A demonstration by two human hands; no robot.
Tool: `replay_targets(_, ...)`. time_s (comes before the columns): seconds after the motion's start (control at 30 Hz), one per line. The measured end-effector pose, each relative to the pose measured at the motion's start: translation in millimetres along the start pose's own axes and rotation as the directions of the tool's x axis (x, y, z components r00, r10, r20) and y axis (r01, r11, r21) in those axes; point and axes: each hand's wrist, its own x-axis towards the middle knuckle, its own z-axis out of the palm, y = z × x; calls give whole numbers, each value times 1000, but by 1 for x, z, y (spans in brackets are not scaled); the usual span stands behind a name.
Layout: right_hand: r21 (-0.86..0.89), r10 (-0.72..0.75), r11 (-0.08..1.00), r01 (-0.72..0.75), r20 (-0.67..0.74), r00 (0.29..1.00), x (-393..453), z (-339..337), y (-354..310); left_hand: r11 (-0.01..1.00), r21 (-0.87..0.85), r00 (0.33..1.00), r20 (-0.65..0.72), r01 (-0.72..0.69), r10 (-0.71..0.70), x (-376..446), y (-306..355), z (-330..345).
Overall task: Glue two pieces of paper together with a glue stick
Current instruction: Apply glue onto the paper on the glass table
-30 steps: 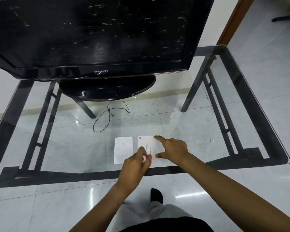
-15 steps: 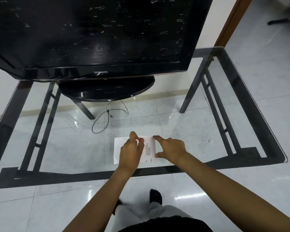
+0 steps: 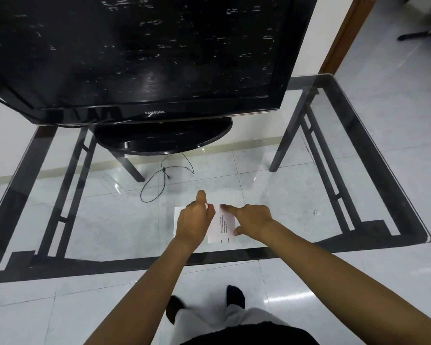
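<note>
Two small white papers lie side by side on the glass table (image 3: 296, 195). The printed paper (image 3: 222, 226) is on the right; the plain paper (image 3: 177, 220) on the left is mostly hidden under my left hand. My left hand (image 3: 193, 220) is closed around a glue stick (image 3: 209, 206), whose white and red tip shows at the printed paper's top left corner. My right hand (image 3: 253, 220) rests on the printed paper's right side, with the index finger stretched to its top edge and the thumb on its right edge.
A large black television (image 3: 144, 53) on a round base (image 3: 164, 140) stands at the back of the table. A thin black cable (image 3: 164, 175) lies on the tiled floor below the glass. The table's dark front frame (image 3: 222, 256) runs just under the papers.
My left hand slid with the glue stick from the bottom of the printed paper up to its top left corner. My right hand stayed on the paper.
</note>
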Motion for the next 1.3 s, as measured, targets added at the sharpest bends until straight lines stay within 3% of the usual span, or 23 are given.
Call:
replay_targets(0.3, 19, 24, 1000, -24, -16, 1000, 1, 3, 1, 995, 42, 991, 104, -89, 84, -64, -14, 5)
replay_targets(0.53, 63, -7, 998, 5, 35, 999, 2, 8, 9, 984, -175, 1000, 2, 21, -21, -70, -4, 3)
replay_targets(0.67, 51, -26, 998, 23, 42, 999, 2, 2, 10, 964, -265, 999, 32, 25, -17, -62, 12, 11)
replay_targets(0.83, 36, 8, 999, -10, 40, 999, 6, 7, 7, 979, -197, 983, -161, 54, -87, -65, 13, -4)
replay_targets(1.0, 73, 30, 997, -33, 46, 998, 8, 10, 7, 960, -281, 954, -284, 10, -93, -75, 6, -24)
replay_targets(1.07, 65, 32, 997, -35, 47, 998, 8, 8, 5, 966, -256, 966, -256, -27, -41, -70, 10, -20)
replay_targets(1.23, 26, 20, 999, -21, 24, 1000, 5, 4, 3, 988, -148, 999, 16, -46, 48, -57, 15, 13)
replay_targets(1.3, 23, 28, 999, -29, 23, 999, 5, 6, 2, 990, -137, 998, 37, -44, 49, -57, 12, 20)
